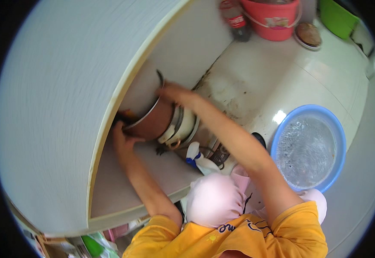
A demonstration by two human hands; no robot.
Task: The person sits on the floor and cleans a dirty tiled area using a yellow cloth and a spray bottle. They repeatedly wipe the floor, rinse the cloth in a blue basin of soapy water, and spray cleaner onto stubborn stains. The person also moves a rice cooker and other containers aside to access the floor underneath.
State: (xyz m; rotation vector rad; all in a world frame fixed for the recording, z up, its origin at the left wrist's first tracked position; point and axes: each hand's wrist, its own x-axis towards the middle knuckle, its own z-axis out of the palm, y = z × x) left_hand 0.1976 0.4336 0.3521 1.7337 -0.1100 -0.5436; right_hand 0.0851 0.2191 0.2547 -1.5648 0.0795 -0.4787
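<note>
A reddish-brown cooking pot (155,122) with a pale rim stands tilted in the low cupboard opening. My left hand (123,135) is at its near-left side, by a dark handle partly hidden by the cupboard edge. Across the pot, my right hand (176,93) grips the far side of the rim beside an upright black handle (160,77); this hand is blurred. Something orange and dark shows at the pot's left rim, too blurred to name. Against the pot's base is a cream-coloured pot (185,124) with side handles and a metal rim.
A white spray bottle (203,161) with blue trim lies near my knees. On the right, a blue basin (340,142) holds sudsy water. A red bucket (271,21), a cola bottle (237,24) and a green tub (337,19) stand farther off. The white cupboard panel (55,106) overhangs my left arm.
</note>
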